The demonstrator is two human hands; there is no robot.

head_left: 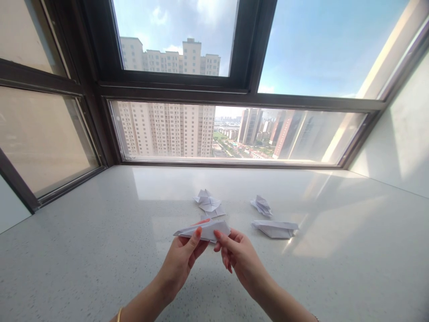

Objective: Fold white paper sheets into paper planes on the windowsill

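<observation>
A folded white paper plane (208, 230) is held between my two hands, just above the speckled sill, its narrow pointed end to the left. My left hand (183, 257) grips it near that end, thumb on top and fingers underneath. At the wider right end my right hand (239, 254) pinches the paper between thumb and forefinger, the other fingers curled below. Just beyond the plane lies a folded paper piece (209, 203) with spread flaps, its near part hidden behind what I hold. The underside of the held paper is hidden.
Right of my hands, a long folded paper (275, 229) lies on the white speckled sill (83, 250), with a smaller crumpled-looking folded paper (262, 205) behind it. Dark-framed windows (228, 164) bound the sill at the back and left; a white wall (398, 138) stands at right.
</observation>
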